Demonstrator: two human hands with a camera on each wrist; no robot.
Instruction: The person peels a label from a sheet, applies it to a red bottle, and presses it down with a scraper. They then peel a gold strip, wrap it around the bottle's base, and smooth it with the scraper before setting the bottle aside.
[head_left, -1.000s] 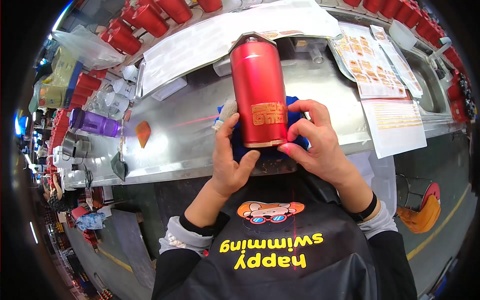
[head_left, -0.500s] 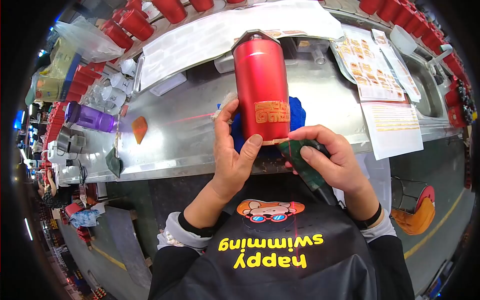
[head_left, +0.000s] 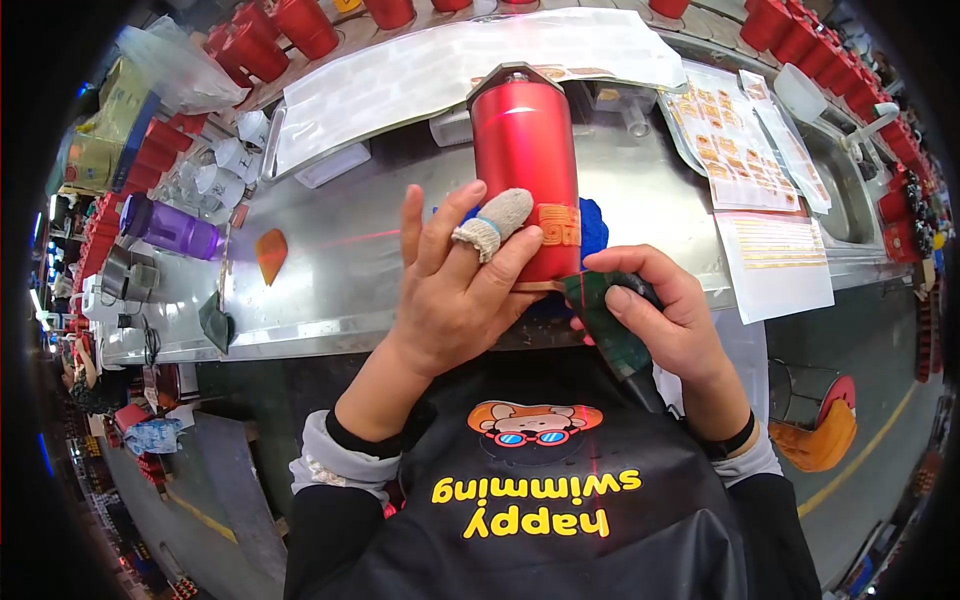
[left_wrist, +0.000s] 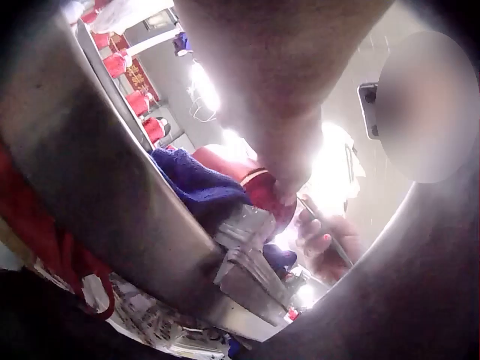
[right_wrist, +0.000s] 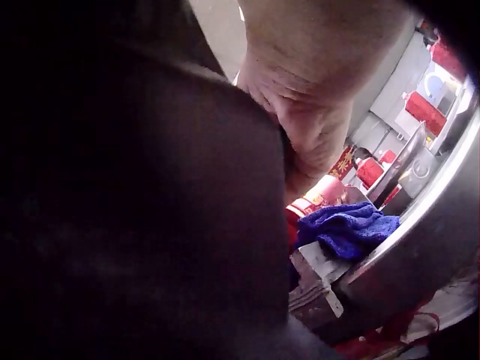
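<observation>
A red cylinder with a gold patterned band lies on a blue cloth, its dark angular end pointing away. My left hand lies over its near left side, fingers spread, one finger in a grey knitted cover. In my right hand is a dark green flat tool, pinched between thumb and fingers, its tip at the cylinder's near right edge. The left wrist view shows the blue cloth beside the cylinder; in the right wrist view the blue cloth lies below my hand.
Printed sheets lie at the right beside a sink. A long white sheet spans the back. On the left are a purple bottle, an orange piece and a dark green piece. Red cups line the back.
The green tool came into my right hand between the first two frames. My left hand has shifted from the cylinder's left side onto its near surface, fingers spreading.
</observation>
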